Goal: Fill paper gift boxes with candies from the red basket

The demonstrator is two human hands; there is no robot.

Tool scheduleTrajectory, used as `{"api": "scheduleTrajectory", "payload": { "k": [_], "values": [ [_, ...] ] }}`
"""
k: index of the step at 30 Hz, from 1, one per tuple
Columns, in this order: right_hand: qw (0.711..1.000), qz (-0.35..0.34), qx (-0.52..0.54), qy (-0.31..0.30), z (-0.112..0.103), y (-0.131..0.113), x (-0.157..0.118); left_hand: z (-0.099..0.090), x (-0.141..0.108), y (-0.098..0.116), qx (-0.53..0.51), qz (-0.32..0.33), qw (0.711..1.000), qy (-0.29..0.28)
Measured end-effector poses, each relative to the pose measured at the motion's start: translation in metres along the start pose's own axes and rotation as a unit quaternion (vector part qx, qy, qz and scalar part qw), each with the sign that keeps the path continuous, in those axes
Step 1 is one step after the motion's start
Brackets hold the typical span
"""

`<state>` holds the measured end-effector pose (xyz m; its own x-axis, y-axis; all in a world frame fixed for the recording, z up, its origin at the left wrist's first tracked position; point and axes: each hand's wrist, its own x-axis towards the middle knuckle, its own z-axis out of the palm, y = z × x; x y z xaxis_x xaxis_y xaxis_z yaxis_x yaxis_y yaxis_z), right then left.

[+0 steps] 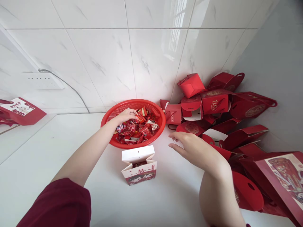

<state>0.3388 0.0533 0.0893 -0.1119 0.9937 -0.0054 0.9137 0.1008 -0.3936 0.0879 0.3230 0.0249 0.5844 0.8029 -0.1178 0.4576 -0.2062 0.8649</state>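
Observation:
My left hand (127, 115) reaches over a red oval plastic basket (104, 126) full of wrapped candies (144, 132). Its fingers are stretched out, the tips at a red candy packet (140, 119); no firm hold shows. In front of the basket stands a white and red paper gift box (139, 176) with printed cartoon figures. The top of this box gapes, and something dark red shows inside. To the right of the box, above the table, is my right hand (187, 145), thumb and fingers apart. A pale patch shows between them, which I cannot make out clearly.
Folded red gift boxes (215, 104) are heaped along the right side up to the wall. A larger box (281, 176) leans at the near right. At the far left lies a red bag (30, 113). A cable (71, 86) runs down the tiled wall from a socket strip (42, 81).

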Motion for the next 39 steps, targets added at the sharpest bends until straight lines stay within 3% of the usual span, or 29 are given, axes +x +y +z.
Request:
{"api": "scheduleTrajectory", "payload": {
  "k": [5, 9, 12, 16, 20, 23, 26, 28, 30, 33, 36, 39],
  "values": [
    [1.000, 0.002, 0.002, 0.002, 0.002, 0.003, 0.000, -0.001, 0.000, 0.006, -0.031, 0.019, 0.999, 0.039],
    [1.000, 0.006, 0.001, 0.001, 0.003, 0.005, 0.001, -0.004, -0.015, 0.027, -0.050, 0.041, 0.995, 0.076],
    [1.000, 0.005, -0.005, 0.003, 0.003, 0.005, 0.002, 0.002, -0.055, 0.055, -0.073, 0.078, 0.991, 0.083],
    [1.000, 0.006, -0.017, 0.003, 0.004, 0.003, 0.002, 0.023, -0.130, 0.088, -0.036, 0.180, 0.983, -0.004],
    [1.000, -0.012, -0.016, -0.002, 0.009, 0.001, 0.002, 0.045, -0.177, 0.099, 0.075, 0.238, 0.968, 0.017],
    [1.000, -0.026, -0.012, -0.004, 0.013, -0.002, 0.000, 0.052, -0.191, 0.095, 0.146, 0.232, 0.962, 0.009],
    [0.998, -0.065, 0.018, 0.005, 0.016, -0.007, -0.004, 0.057, -0.200, 0.082, 0.147, 0.244, 0.958, 0.018],
    [0.992, -0.109, 0.067, 0.016, 0.021, -0.012, -0.006, 0.065, -0.207, 0.068, 0.096, 0.250, 0.962, 0.054],
    [0.980, -0.143, 0.134, 0.040, 0.029, -0.018, -0.009, 0.079, -0.214, 0.054, 0.022, 0.236, 0.963, 0.129],
    [0.958, -0.180, 0.212, 0.076, 0.050, -0.025, -0.012, 0.106, -0.223, 0.036, -0.090, 0.165, 0.958, 0.216],
    [0.942, -0.228, 0.235, 0.080, 0.074, -0.030, -0.018, 0.131, -0.229, 0.025, -0.148, 0.107, 0.963, 0.198],
    [0.928, -0.244, 0.261, 0.110, 0.097, -0.030, -0.028, 0.149, -0.235, 0.014, -0.158, 0.159, 0.962, 0.156]
  ]
}}
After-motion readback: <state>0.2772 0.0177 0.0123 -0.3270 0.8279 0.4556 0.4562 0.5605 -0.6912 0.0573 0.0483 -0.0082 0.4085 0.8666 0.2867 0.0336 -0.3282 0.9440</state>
